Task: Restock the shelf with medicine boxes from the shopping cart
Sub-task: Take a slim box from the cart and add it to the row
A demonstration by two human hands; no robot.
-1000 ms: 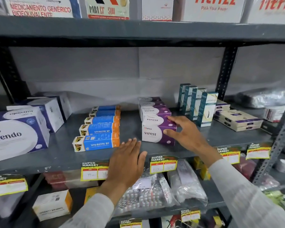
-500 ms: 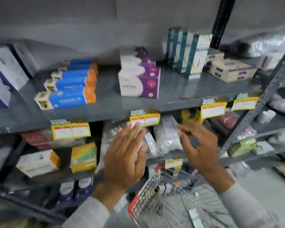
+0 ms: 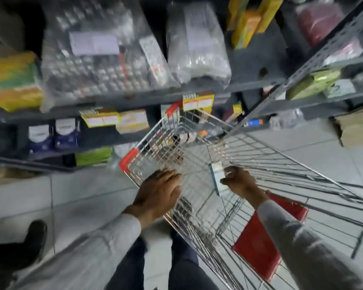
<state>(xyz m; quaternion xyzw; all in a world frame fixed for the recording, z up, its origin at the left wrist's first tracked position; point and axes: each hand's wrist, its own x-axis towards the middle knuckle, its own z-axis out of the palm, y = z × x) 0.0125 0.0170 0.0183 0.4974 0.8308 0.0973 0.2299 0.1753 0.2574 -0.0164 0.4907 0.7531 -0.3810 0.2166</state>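
Head view, blurry: I see the right hand (image 3: 241, 182) inside the shopping cart (image 3: 260, 155), fingers curled around a pale medicine box (image 3: 217, 176). Left hand (image 3: 158, 194) flat, fingers spread, on the cart's near rim. Shelf (image 3: 122, 99) just beyond the cart, bagged stock on it.

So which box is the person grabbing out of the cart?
Find the wire shopping cart with red corners, in front of the grey shelves. Inside it, the right hand closes on a small white-and-teal box. It is the only box touching the hands; the left hand rests flat on the rim.
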